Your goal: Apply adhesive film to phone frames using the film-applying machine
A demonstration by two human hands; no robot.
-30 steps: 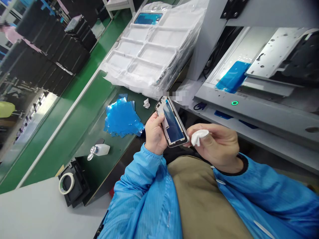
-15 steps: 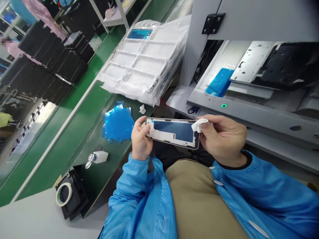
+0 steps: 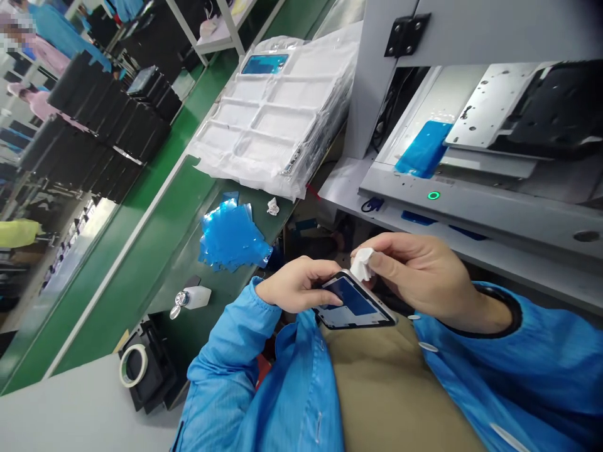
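Observation:
My left hand is closed round one end of a phone frame, thumb on its face. The frame has a dark blue panel with white areas around it and a metal rim, and it is tilted in front of my body. In my right hand a crumpled white wipe is pinched between thumb and fingers. The wipe is at the upper rim of the frame; whether it presses on the rim I cannot tell.
Blue film sheets, a crumpled tissue and a bottle with its cap flipped up are on the green bench. Behind lies a white compartment tray. Tape rests on black trays at left. A grey machine stands at right.
The phone frame has been lowered and turned, so its long rim now faces the wipe. My left hand moved right and down with it; my right hand shifted slightly down with the wipe.

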